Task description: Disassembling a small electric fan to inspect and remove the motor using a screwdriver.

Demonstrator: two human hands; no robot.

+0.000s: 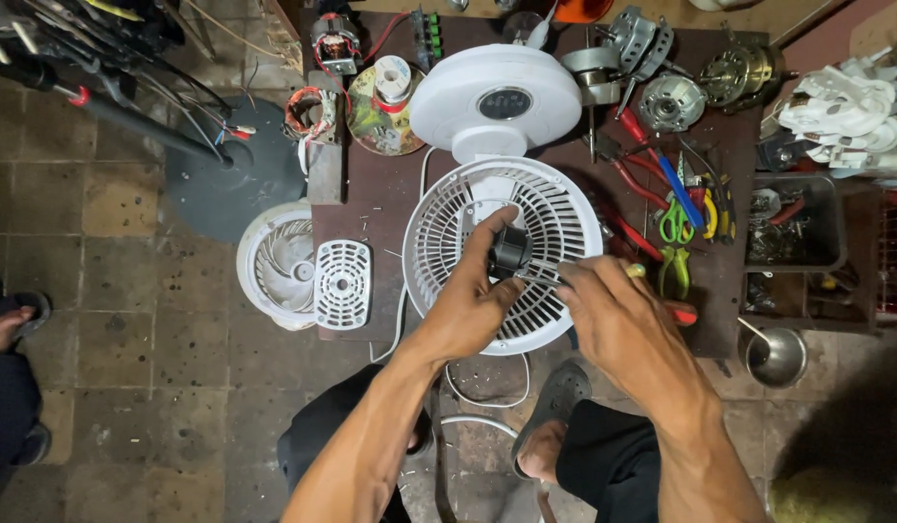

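Observation:
A white table fan lies on its back on a dark worktable (371, 213), its round base (495, 102) away from me and its rear grille (439, 228) facing up. My left hand (472, 300) grips the small black motor (509, 254) at the grille's centre. My right hand (623, 324) pinches a thin metal tool with a yellow-and-red handle (638, 271), its tip resting at the motor's right side.
Pliers, cutters and green-handled scissors (675, 221) lie right of the fan. Bare motors (669, 102) sit at the back, a parts bin (795, 228) and white fan parts (845, 111) at right. A small white grille (343, 284) and fan housing (274, 263) lie left. Another person's foot (11, 324) shows far left.

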